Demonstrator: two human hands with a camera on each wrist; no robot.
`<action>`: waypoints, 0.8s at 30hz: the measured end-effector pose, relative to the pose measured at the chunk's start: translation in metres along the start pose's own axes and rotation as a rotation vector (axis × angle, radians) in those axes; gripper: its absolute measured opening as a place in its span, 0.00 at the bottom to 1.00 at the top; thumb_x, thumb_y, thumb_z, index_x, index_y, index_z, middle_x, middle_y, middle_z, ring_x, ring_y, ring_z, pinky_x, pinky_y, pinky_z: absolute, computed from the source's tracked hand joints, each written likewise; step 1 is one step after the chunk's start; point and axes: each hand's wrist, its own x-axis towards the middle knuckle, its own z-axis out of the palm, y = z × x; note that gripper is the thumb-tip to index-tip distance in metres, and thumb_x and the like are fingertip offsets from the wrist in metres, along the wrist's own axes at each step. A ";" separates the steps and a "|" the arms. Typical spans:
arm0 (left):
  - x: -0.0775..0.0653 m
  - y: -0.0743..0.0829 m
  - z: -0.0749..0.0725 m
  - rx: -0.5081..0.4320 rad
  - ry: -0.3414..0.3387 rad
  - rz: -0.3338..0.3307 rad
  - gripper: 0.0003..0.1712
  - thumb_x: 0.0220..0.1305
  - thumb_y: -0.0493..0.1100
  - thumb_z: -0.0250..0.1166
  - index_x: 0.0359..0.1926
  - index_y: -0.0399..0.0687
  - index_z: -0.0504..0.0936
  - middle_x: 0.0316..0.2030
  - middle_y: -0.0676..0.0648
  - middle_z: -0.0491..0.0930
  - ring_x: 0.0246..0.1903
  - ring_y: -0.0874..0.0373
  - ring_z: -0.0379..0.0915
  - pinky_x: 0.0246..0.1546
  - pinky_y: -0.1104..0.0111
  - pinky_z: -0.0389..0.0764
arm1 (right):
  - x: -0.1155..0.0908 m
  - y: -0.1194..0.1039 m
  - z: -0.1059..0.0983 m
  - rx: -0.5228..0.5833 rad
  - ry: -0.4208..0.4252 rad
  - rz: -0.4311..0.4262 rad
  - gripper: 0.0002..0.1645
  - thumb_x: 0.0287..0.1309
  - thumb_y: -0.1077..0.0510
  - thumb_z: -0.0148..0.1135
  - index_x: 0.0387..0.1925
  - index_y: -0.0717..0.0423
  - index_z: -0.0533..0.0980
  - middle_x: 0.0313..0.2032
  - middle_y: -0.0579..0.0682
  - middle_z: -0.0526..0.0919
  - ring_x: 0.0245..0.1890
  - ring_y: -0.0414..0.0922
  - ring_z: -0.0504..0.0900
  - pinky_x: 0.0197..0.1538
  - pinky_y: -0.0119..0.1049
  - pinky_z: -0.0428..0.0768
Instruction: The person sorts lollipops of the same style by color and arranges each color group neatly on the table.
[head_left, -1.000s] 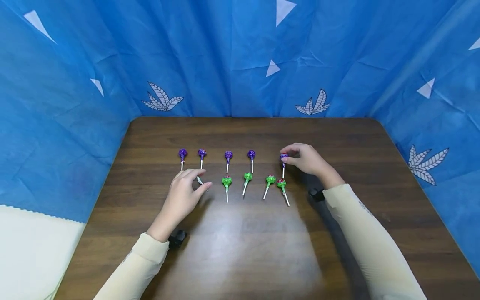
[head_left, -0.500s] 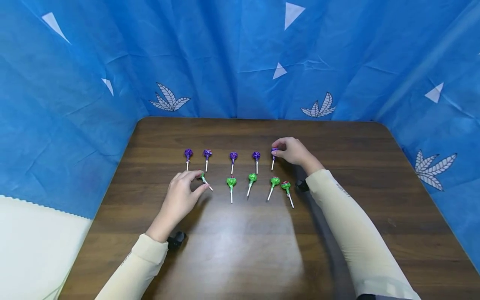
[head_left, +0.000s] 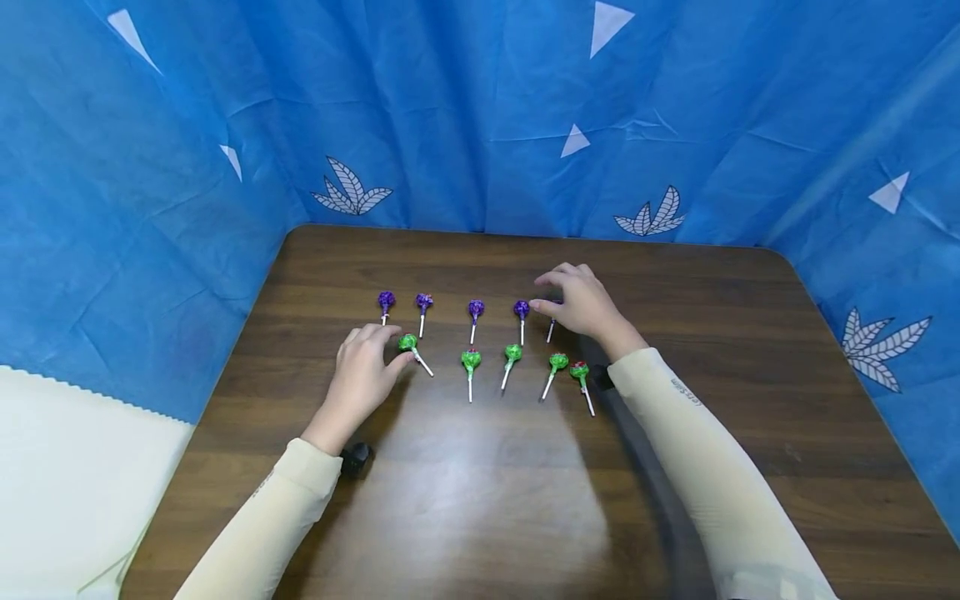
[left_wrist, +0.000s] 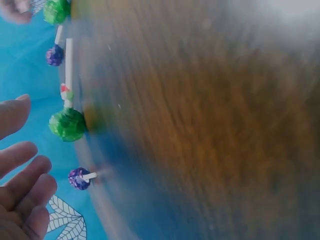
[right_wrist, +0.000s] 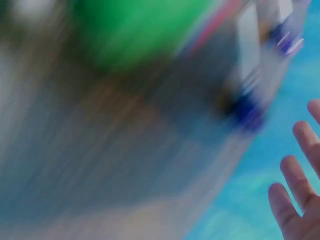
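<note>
In the head view my left hand [head_left: 360,375] is spread beside the leftmost green lollipop [head_left: 407,342], fingers and thumb apart. The left wrist view shows the fingers away from that green lollipop [left_wrist: 68,124]. My right hand [head_left: 588,308] is over the rightmost purple lollipop [head_left: 551,332], whose head is mostly hidden behind it. Its thumb and fingers are parted, with the thumb tip near another purple lollipop [head_left: 521,309]. In the blurred right wrist view, the right fingers [right_wrist: 295,175] are extended with nothing between them.
Purple lollipops, including a middle one [head_left: 476,308], form a back row on the wooden table [head_left: 450,500]. Green lollipops, among them a tilted one at the right end [head_left: 579,371], form a nearer row. A blue curtain [head_left: 450,108] hangs behind the table.
The right hand has brought the rightmost purple lollipop left, closer to the row, and let go. The left hand has opened away from the leftmost green lollipop. The head view has shifted slightly.
</note>
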 end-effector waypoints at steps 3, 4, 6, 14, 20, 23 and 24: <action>0.007 -0.001 0.001 0.042 -0.007 -0.002 0.28 0.58 0.45 0.74 0.57 0.38 0.79 0.50 0.37 0.82 0.51 0.39 0.75 0.55 0.45 0.71 | -0.005 -0.034 0.009 -0.058 0.025 -0.126 0.26 0.62 0.42 0.66 0.56 0.50 0.80 0.54 0.50 0.82 0.56 0.53 0.72 0.59 0.54 0.71; 0.009 -0.001 0.001 0.053 -0.011 -0.004 0.29 0.57 0.45 0.74 0.57 0.38 0.79 0.50 0.37 0.82 0.51 0.38 0.75 0.55 0.45 0.71 | -0.006 -0.044 0.014 -0.079 0.016 -0.172 0.26 0.62 0.41 0.66 0.55 0.50 0.81 0.53 0.49 0.83 0.54 0.52 0.73 0.57 0.53 0.71; 0.013 -0.001 0.002 0.073 -0.025 -0.007 0.28 0.57 0.46 0.74 0.56 0.39 0.80 0.48 0.37 0.83 0.50 0.38 0.75 0.54 0.45 0.72 | -0.010 -0.062 0.024 -0.122 -0.022 -0.242 0.26 0.61 0.39 0.65 0.55 0.48 0.81 0.52 0.47 0.84 0.51 0.50 0.75 0.53 0.49 0.72; 0.023 -0.001 0.010 0.124 -0.086 0.015 0.18 0.58 0.46 0.73 0.45 0.38 0.83 0.37 0.40 0.85 0.40 0.41 0.78 0.45 0.48 0.76 | -0.019 -0.090 0.053 -0.237 -0.127 -0.275 0.21 0.59 0.38 0.67 0.51 0.41 0.83 0.47 0.40 0.86 0.42 0.45 0.75 0.44 0.43 0.69; 0.025 0.000 0.014 0.134 -0.097 0.054 0.10 0.58 0.42 0.73 0.38 0.42 0.84 0.34 0.42 0.86 0.39 0.41 0.79 0.43 0.49 0.76 | -0.019 -0.091 0.058 -0.208 -0.156 -0.250 0.17 0.58 0.41 0.69 0.48 0.39 0.84 0.41 0.39 0.85 0.39 0.43 0.73 0.43 0.42 0.66; 0.026 0.001 0.015 0.122 -0.104 0.050 0.09 0.58 0.41 0.73 0.38 0.43 0.84 0.35 0.42 0.86 0.39 0.41 0.79 0.45 0.49 0.76 | -0.019 -0.092 0.058 -0.199 -0.158 -0.252 0.16 0.57 0.42 0.70 0.46 0.39 0.84 0.40 0.39 0.85 0.38 0.43 0.73 0.43 0.42 0.65; 0.027 0.001 0.015 0.115 -0.111 0.045 0.09 0.58 0.40 0.72 0.39 0.43 0.84 0.36 0.42 0.87 0.39 0.41 0.79 0.46 0.49 0.76 | -0.019 -0.092 0.058 -0.199 -0.157 -0.252 0.16 0.57 0.42 0.70 0.46 0.39 0.84 0.40 0.39 0.85 0.38 0.43 0.73 0.43 0.42 0.65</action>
